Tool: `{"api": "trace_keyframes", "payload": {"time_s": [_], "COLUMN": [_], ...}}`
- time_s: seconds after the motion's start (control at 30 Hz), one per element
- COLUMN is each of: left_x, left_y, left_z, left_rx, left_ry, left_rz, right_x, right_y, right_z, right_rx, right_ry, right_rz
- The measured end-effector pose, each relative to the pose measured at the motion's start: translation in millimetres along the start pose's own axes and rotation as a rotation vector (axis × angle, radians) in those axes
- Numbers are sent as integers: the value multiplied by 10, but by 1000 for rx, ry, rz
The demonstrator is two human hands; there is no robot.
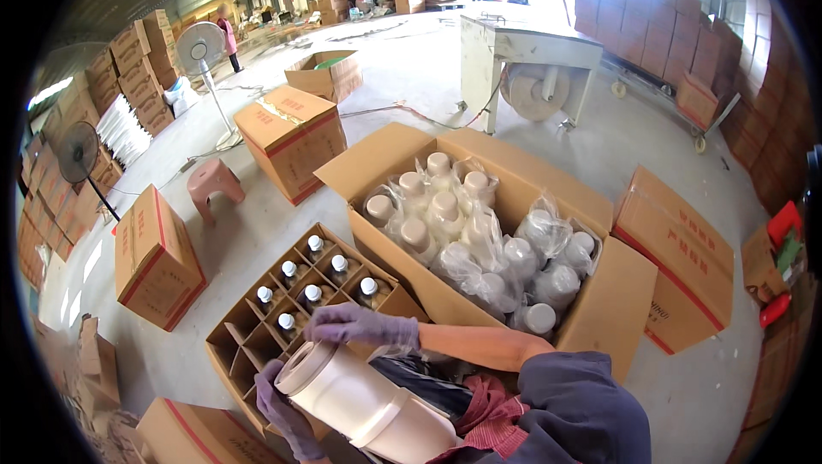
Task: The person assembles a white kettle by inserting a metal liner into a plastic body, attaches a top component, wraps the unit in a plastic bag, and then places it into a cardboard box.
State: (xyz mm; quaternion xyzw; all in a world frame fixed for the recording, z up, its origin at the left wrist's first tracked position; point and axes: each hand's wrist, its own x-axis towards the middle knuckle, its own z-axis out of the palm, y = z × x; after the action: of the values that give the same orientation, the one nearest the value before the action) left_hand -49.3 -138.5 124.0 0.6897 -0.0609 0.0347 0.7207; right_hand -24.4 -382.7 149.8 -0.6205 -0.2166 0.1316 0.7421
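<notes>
Cream canister, tilted, lid end between left hand and right hand

A packing workshop or warehouse surrounds the large open carton of bagged bottles: just left of it sits a partitioned carton; beyond it, a wheeled stand on hard floor; far to its left, a pedestal fan and stacked boxes; far right, more cartons piled high.
</notes>
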Motion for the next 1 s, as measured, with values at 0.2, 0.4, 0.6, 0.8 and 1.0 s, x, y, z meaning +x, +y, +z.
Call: {"api": "trace_keyframes", "payload": {"time_s": [0.2, 0.4, 0.6, 0.8, 1.0], "left_x": [-168, -50, -228, 136, 664], "left_y": [124, 49, 86, 280, -94], "left_z": [331, 217, -172, 306, 185], "left_rx": [-273, -368, -524, -132, -355], "left_ry": [108, 89, -10, -126, 304], "left_rz": [148, 87, 513, 200, -14], "right_x": [246, 50, 47, 436, 1048], "right_y": [378, -48, 375, 495, 592], "right_z": [-150, 62, -534, -256, -191], "right_rx": [-353, -441, -403, -316, -756], "right_ry": [22, 27, 180, 40, 371], "right_rz": [-440, -517, 126, -161, -371]}}
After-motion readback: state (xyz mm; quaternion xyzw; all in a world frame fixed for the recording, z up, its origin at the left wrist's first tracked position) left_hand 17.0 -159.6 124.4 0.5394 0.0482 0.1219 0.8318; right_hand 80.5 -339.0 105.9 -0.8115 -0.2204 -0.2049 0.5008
